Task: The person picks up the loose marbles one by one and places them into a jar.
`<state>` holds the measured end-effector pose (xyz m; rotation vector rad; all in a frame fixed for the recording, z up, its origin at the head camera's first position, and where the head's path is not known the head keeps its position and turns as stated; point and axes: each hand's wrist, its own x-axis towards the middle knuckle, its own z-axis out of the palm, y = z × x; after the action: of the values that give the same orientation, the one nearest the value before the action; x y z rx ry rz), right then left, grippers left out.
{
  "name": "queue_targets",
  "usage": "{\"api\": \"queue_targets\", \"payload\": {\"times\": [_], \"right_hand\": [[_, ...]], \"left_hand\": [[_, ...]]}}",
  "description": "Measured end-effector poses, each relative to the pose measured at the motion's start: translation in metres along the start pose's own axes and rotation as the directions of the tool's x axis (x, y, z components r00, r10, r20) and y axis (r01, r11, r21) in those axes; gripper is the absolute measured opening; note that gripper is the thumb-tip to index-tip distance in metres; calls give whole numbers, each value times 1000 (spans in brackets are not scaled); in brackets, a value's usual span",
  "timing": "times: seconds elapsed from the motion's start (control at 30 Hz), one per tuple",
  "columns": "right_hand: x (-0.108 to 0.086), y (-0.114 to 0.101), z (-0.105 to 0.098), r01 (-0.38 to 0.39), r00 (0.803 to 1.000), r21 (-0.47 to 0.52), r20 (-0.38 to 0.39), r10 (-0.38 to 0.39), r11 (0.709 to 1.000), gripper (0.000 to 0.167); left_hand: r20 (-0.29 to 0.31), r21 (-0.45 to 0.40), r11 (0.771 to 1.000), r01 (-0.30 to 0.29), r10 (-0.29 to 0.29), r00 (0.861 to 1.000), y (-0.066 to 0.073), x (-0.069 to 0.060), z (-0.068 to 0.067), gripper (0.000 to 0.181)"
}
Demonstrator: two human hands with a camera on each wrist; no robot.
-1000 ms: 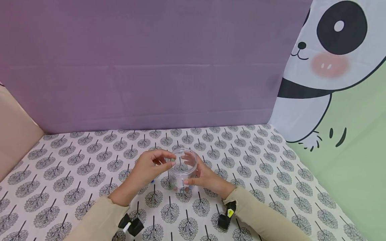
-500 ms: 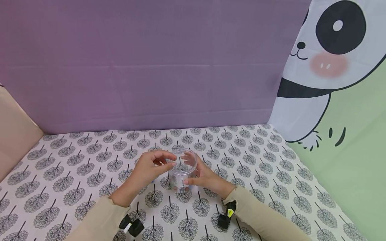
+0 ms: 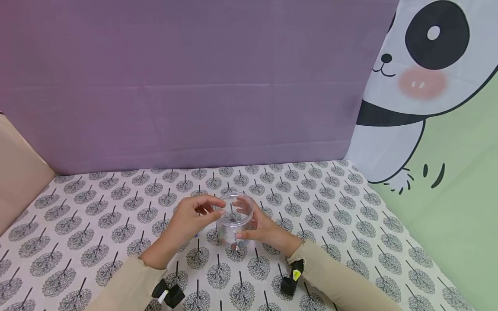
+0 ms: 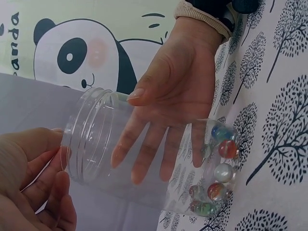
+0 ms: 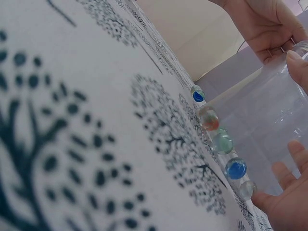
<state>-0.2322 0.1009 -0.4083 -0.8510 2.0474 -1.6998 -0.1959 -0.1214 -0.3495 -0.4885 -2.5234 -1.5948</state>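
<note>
A clear plastic jar [image 3: 226, 230] stands upright and lidless on the patterned cloth. Several glass marbles [image 4: 223, 173] lie at its bottom, with red, blue, green and clear ones among them. My right hand [image 3: 269, 230] holds the jar from the right, its thumb on the near wall and its fingers spread behind. At the jar's mouth, my left hand [image 3: 197, 213] has loosely bent fingers by the left side of the rim; I see nothing held in it. Just outside the jar's base on the left sits a blue marble [image 5: 198, 94], mostly hidden in the head view.
The tree-print cloth [image 3: 93, 259] covers the tabletop. A purple curtain [image 3: 175, 86] rises along the back edge, and a green panel with a printed panda [image 3: 424, 82] borders the right. Black wrist cameras [image 3: 173, 296] hang below both sleeves.
Both hands and the jar stay nearly in place. Inside the jar the marbles have shifted, with red ones now showing near the front of the base.
</note>
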Motion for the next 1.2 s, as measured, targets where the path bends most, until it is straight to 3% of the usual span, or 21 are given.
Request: {"api": "queue_targets", "payload": {"times": [0.4,0.67,0.83,1.03,1.2], "right_hand": [[1,1,-1,6,1000,-10,-7,-6,1000,89],[0,1,0,-1,1000,-14,-16,1,1000,89],[-1,0,1,-14,1000,-17,-23,14,1000,89],[0,1,0,-15,1000,-5,-23,15,1000,91],[0,0,0,-9,1000,0,-18,9,1000,90]], "left_hand": [[-63,-5,999,37,-38,997,-2,-10,-12,18],[-99,-25,998,60,-63,993,-13,-18,-19,20],[-115,11,996,89,-87,990,-20,-22,-22,19],[-111,30,991,130,-126,986,-27,-25,-28,19],[-90,-18,989,150,-151,985,-34,-28,-34,25]]}}
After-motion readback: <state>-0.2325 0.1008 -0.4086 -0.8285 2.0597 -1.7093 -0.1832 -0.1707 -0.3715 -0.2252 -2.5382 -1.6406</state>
